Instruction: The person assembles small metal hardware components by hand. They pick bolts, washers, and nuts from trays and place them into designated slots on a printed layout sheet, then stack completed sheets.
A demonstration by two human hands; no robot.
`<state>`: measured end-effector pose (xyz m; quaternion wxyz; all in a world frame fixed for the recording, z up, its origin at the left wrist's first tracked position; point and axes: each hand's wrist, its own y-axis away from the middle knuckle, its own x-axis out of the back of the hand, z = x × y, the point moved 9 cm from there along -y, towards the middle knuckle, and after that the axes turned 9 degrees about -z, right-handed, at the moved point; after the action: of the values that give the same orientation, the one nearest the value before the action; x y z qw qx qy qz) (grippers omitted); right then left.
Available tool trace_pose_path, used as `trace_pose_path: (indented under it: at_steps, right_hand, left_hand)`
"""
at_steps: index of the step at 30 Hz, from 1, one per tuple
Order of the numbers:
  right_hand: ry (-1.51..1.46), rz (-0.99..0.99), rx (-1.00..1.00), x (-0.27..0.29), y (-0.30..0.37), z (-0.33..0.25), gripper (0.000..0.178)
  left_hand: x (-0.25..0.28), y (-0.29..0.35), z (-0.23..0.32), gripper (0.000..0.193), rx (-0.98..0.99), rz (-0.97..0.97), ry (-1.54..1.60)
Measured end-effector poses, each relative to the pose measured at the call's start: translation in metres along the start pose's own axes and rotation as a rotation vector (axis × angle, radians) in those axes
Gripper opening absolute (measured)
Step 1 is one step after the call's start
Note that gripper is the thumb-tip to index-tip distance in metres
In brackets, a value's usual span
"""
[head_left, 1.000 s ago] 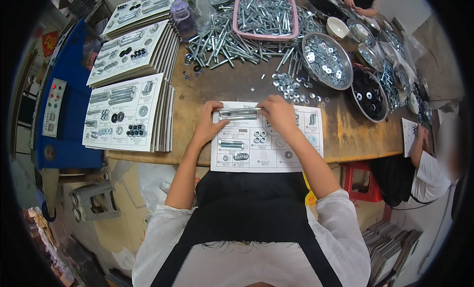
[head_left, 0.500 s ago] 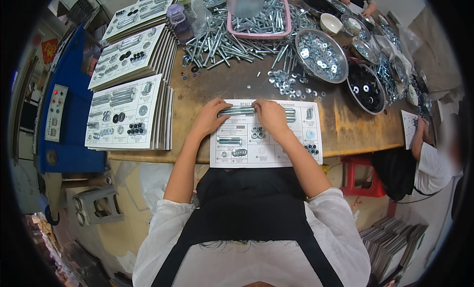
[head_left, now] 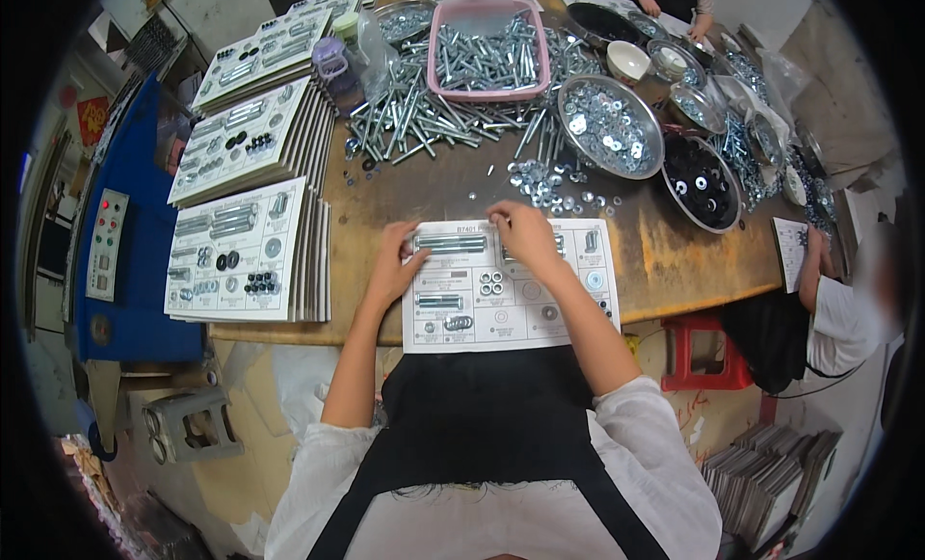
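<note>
A white printed hardware card (head_left: 525,336) lies on the workbench close to my apron. Long silver bolts (head_left: 451,244) rest side by side along its upper left. My left hand (head_left: 392,263) is at the card's left edge, thumb and fingers apart beside the bolts' left end. Over the upper middle, my right hand (head_left: 530,237) has bent, parted fingers near the top edge, with no item visible in them. It partly covers another bolt group (head_left: 560,244). Lower down are shorter bolts (head_left: 439,301), silver nuts (head_left: 491,283) and overlapping washers (head_left: 459,323); I cannot tell which are printed.
Stacked hardware cards (head_left: 236,256) stand at left. Behind my hands are loose washers (head_left: 540,179), a bolt pile (head_left: 409,117) and a pink basket (head_left: 489,95). Metal bowls of washers (head_left: 609,126) and black parts (head_left: 701,182) stand right. Other people work at far right and back.
My right hand has come off the long bolts and shifted right, leaving them uncovered. My left hand has drawn back slightly from their left end. The whole view has tilted, so the bench appears lower.
</note>
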<state>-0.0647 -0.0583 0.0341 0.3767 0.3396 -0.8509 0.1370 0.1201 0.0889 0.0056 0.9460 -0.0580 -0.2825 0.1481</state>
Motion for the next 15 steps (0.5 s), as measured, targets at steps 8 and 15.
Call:
trace_pose_path:
  at_steps: [8, 15]
  right_hand:
    - [-0.024, 0.356, 0.138, 0.12, -0.154, 0.021, 0.025]
    - [0.347, 0.38, -0.308, 0.132, -0.251, 0.058, 0.021]
  left_hand:
    - [0.027, 0.08, -0.022, 0.028, 0.094, 0.223, -0.077]
    - [0.03, 0.077, -0.003, 0.019, -0.026, 0.218, -0.078]
